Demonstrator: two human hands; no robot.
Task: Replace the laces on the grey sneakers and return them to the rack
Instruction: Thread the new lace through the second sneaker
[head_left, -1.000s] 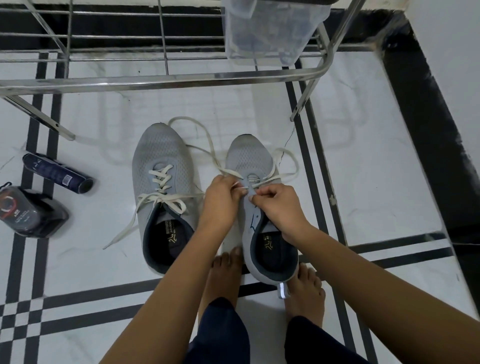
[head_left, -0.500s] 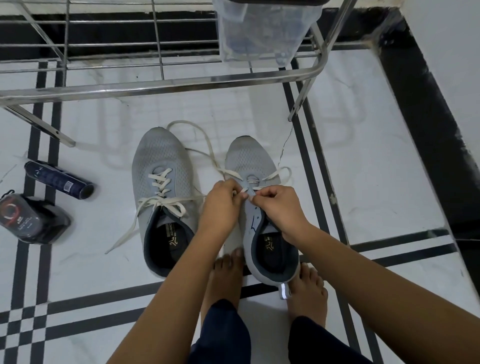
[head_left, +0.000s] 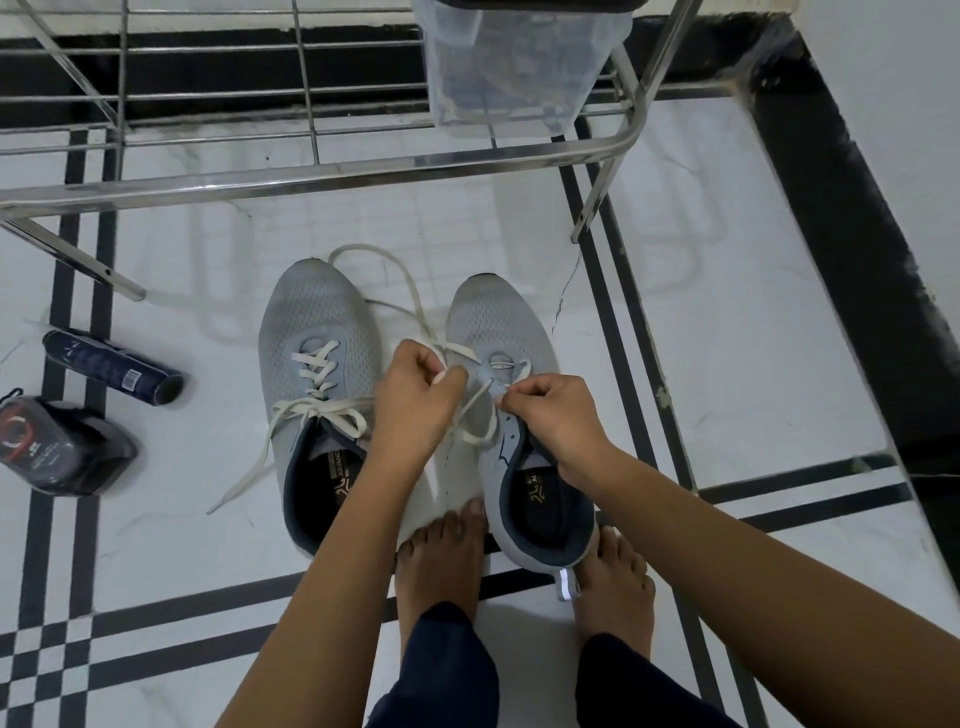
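Left hand (head_left: 415, 400): curled, pinching one strand of the lace (head_left: 414, 293) above the gap between the sneakers.
Right hand (head_left: 550, 421): fingertips pinching the other strand at the right sneaker (head_left: 498, 322), beside its tongue.
Hands: close together, not touching.
Right sneaker: on the floor (head_left: 727, 312) before bare feet, lace through the front eyelets only, slack looping past the toes.
Left sneaker (head_left: 311, 312): just beside it, laced, ends loose on the floor.
Rack (head_left: 332, 174): metal, beyond the toes, with a clear box (head_left: 514, 67) on it.
Left side: dark tube (head_left: 111, 366) lying near a dark pack (head_left: 57, 447).
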